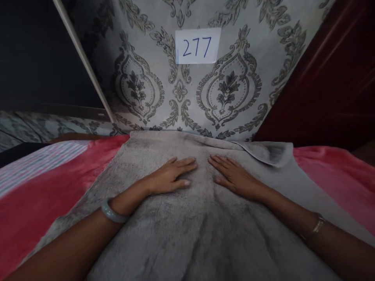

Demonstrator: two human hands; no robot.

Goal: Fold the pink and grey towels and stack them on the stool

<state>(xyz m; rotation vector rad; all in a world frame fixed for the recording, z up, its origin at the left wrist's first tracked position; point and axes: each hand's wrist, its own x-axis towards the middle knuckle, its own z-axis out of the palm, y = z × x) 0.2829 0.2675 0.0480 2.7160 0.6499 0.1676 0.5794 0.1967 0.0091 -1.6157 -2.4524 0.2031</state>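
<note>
A large grey cloth (pixel 175 226), plush like a towel or blanket, lies spread out in front of me. My left hand (pixel 172 174) rests palm down on it, fingers stretched towards the middle and thumb apart. Across from it, my right hand (pixel 233 175) also lies flat on the cloth, its fingers pointing left. A narrow gap of cloth separates the two hands, and neither grips anything. At the far right the cloth's corner (pixel 272 154) is folded over. Creases run through the near part.
Beneath the cloth a red cover (pixel 64 175) shows on both sides, with a striped fabric (pixel 41 160) at left. Behind stands a patterned wall (pixel 180 113) bearing a paper marked 277 (pixel 197 46). A dark panel (pixel 43 54) borders the left, a dark red surface (pixel 331 86) the right.
</note>
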